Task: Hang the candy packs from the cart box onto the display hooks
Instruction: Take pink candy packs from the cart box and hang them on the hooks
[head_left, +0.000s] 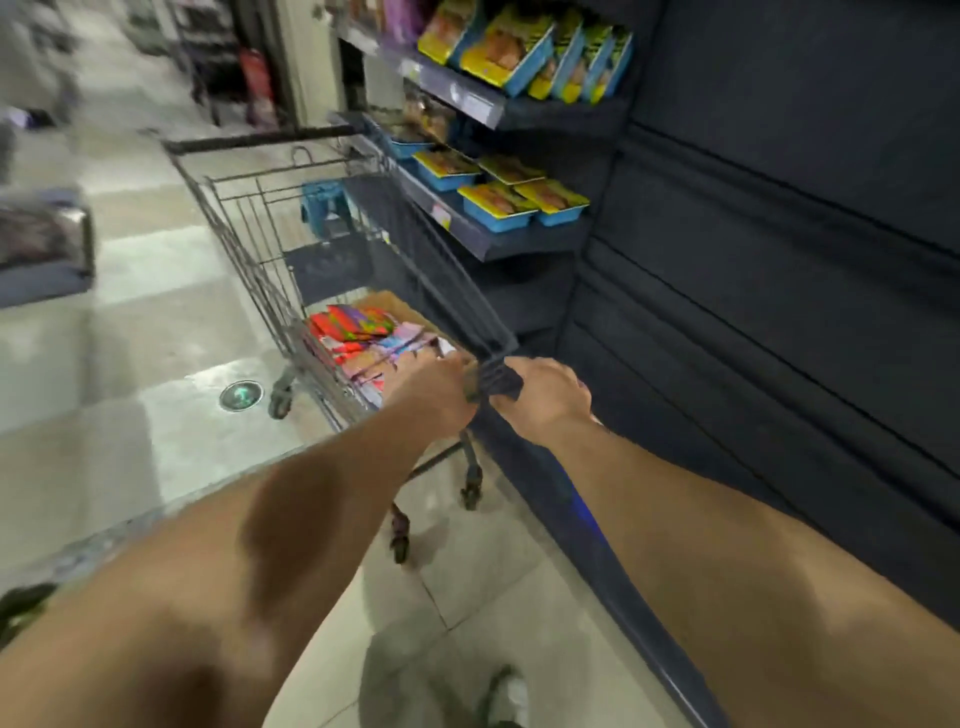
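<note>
Candy packs (363, 338), labels blurred, fill the cart box (402, 306); both hands (439, 387) (543, 397) grip the cart handle (493, 382).

Both bare forearms are stretched forward and slightly downward, converging so that the two hands nearly meet. The left hand (436, 389) is seen from the back, its fingers curled forward and down (their tips are hidden, and the blur leaves it unclear what, if anything, is held). The right hand (545, 397) is closed around a dark handle (498, 382), with the fingers wrapped over it and the knuckles raised; the wrist is kept nearly straight.
</note>
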